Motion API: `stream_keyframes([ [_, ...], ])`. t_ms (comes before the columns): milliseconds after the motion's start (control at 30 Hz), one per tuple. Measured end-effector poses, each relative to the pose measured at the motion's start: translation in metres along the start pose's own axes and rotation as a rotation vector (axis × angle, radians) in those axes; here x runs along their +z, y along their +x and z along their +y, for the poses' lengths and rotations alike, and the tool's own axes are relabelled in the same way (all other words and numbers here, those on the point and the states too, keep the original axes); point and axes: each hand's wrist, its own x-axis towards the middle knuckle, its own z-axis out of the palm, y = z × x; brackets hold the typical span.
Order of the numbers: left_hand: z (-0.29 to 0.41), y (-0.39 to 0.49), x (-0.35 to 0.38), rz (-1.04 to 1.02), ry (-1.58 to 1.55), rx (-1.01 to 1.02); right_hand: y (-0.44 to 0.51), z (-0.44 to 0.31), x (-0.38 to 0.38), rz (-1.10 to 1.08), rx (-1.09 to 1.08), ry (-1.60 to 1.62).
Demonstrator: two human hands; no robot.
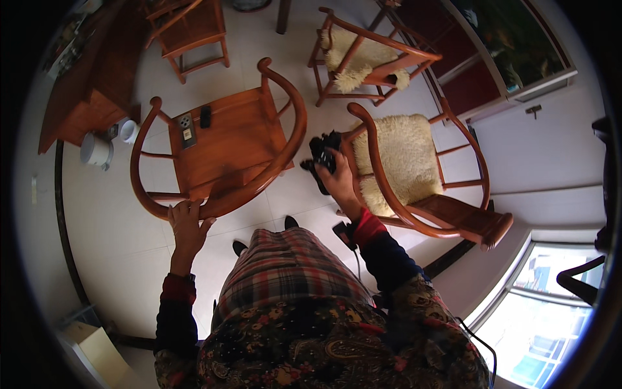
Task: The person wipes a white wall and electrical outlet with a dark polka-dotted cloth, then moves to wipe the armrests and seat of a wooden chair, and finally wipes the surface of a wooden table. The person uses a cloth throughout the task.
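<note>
My left hand (187,226) rests with its fingers over the curved back rail (252,194) of a reddish wooden armchair, near the rail's left end. On this chair's bare seat (238,133) lie a small black device (205,116) and a flat grey item (186,132) with round dark marks and a pale label. My right hand (336,177) grips a crumpled black bundle (326,146) between the two front chairs. Its fingers partly cover the bundle, and what it is made of is hard to tell. Just right of it stands a second armchair with a cream fleece cushion (398,150).
Another fleece-covered chair (362,53) stands farther off, and a wooden chair (192,31) at the top left. A wooden desk (92,102) runs along the left, with a white bin (96,148) near it. A bright window (544,311) is at lower right. Pale tiles (131,272) cover the floor.
</note>
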Motion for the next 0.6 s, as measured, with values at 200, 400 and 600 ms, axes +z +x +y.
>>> stream_keyframes([
  [200,0.003,0.000,-0.005,0.007,-0.036,0.003,0.061,-0.022,0.070,-0.041,0.436,-0.049],
  [400,-0.007,0.002,-0.005,0.057,-0.041,0.145,0.031,-0.048,0.090,-0.010,0.247,-0.273],
  [600,-0.031,0.010,-0.011,-0.025,-0.111,0.345,0.017,-0.065,0.091,-0.028,0.243,-0.357],
])
